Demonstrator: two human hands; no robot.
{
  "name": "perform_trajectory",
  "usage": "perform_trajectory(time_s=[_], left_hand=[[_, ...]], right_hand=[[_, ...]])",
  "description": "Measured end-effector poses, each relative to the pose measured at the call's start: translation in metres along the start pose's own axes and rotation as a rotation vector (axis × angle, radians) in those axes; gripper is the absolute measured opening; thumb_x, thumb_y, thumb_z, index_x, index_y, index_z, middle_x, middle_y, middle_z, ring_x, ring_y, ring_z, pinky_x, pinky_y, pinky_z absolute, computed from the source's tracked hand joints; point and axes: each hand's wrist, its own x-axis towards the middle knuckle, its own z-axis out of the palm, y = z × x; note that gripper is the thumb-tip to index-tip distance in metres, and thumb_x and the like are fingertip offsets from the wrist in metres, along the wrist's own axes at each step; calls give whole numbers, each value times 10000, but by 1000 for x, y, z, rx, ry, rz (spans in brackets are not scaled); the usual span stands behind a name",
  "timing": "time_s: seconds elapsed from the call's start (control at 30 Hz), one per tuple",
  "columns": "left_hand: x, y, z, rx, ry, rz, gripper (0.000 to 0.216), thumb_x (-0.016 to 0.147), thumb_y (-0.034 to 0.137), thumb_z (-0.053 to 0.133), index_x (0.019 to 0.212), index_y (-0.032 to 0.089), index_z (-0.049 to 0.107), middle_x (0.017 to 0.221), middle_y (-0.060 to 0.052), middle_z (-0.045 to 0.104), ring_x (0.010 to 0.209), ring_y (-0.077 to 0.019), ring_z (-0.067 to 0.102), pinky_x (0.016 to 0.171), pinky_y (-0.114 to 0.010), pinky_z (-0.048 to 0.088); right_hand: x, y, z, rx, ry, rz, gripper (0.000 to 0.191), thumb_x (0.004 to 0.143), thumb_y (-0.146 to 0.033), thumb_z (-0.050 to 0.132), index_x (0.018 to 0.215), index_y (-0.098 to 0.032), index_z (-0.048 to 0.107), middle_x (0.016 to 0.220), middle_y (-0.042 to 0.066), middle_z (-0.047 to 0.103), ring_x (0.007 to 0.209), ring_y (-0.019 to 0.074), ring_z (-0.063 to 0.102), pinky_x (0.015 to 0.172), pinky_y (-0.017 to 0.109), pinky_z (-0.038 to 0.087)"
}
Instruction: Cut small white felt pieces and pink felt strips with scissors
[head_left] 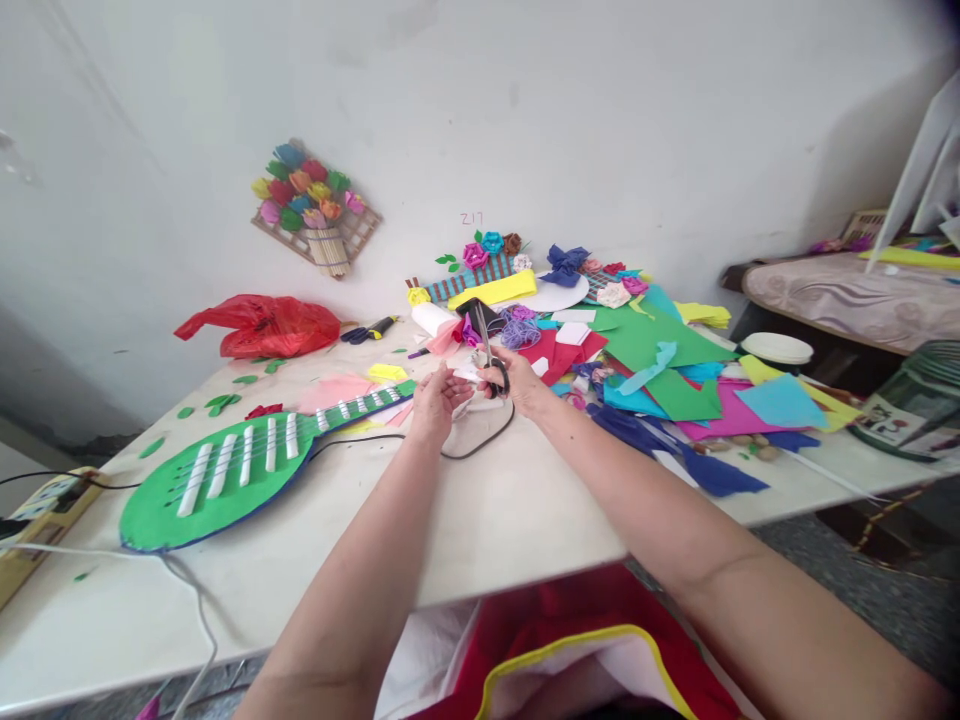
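My right hand (516,378) is closed on the black handles of a pair of scissors (485,335), whose blades point up and away from me. Close beside it, my left hand (439,398) pinches a small white piece (466,375) that looks like paper. Its far end lies near the scissors, and I cannot tell whether the blades touch it. Left of my hands lies a green lute-shaped craft piece (217,470) with white strips across its face and thin strings along it. A black cord (480,445) curves over the table just below my hands.
A red plastic bag (274,325) and dark pliers-like tools (369,330) lie at the back left. Coloured paper sheets (660,340) pile up on the right, near a glass jar (915,400). Paper flowers (480,250) stand by the wall. A white cable (191,590) hangs over the front edge.
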Motion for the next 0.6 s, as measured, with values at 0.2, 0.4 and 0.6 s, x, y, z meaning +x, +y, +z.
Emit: perform_trajectory(time_s=[0.2,0.4,0.6], left_hand=[[-2,1,-3,39,-166,43,315,579,306,766,776,118,609,614,-13,614,517,-86,579,557,-217,509],[-2,2,-2,110,-102,60,366,560,393,766,593,130,514,519,4,566,410,-63,500,402,-178,418],[-1,4,-5,185,-70,53,393,539,423,772,549,141,497,476,16,532,367,-55,451,362,-180,374]], right_hand=[[3,4,-3,73,-33,17,565,598,-317,669,1120,-171,509,521,-57,552,412,82,516,350,154,260],[5,7,-5,16,-15,35,494,612,-321,664,1064,-159,543,534,-35,571,419,94,528,331,155,232],[3,3,-7,-36,-36,-3,497,593,-311,694,1047,-157,564,569,-33,577,445,99,543,339,163,244]])
